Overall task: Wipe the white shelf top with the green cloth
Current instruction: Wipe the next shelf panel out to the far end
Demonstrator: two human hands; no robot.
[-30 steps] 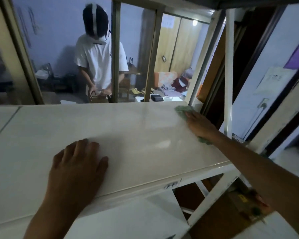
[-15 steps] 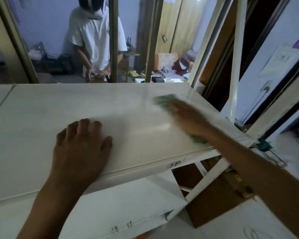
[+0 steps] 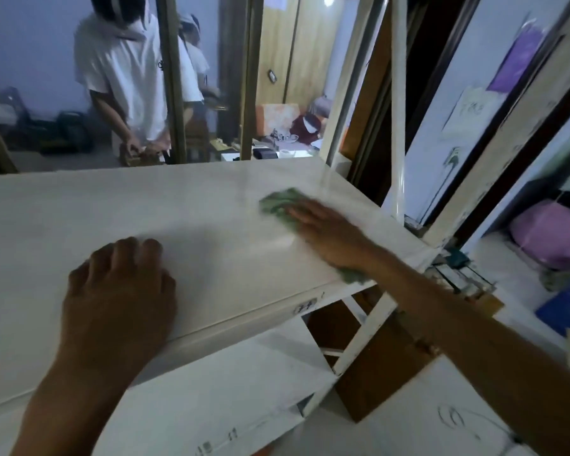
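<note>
The white shelf top [image 3: 191, 212] spans the middle of the view. My right hand [image 3: 329, 232] lies flat on the green cloth [image 3: 278, 203], pressing it onto the right part of the top; the cloth shows ahead of the fingers and again under the wrist near the front edge. The hand is blurred by motion. My left hand [image 3: 119, 297] rests palm down on the shelf top near its front edge, fingers together, holding nothing.
A white upright post [image 3: 397, 103] rises at the shelf's right end. A lower white shelf [image 3: 218, 383] sits beneath. Behind the shelf a person in a white shirt [image 3: 125, 77] stands. A pink bundle [image 3: 553, 232] lies at far right.
My right hand has slid the cloth leftward from the far right corner toward the middle of the top. My left hand stayed in place. The camera tilted down slightly.
</note>
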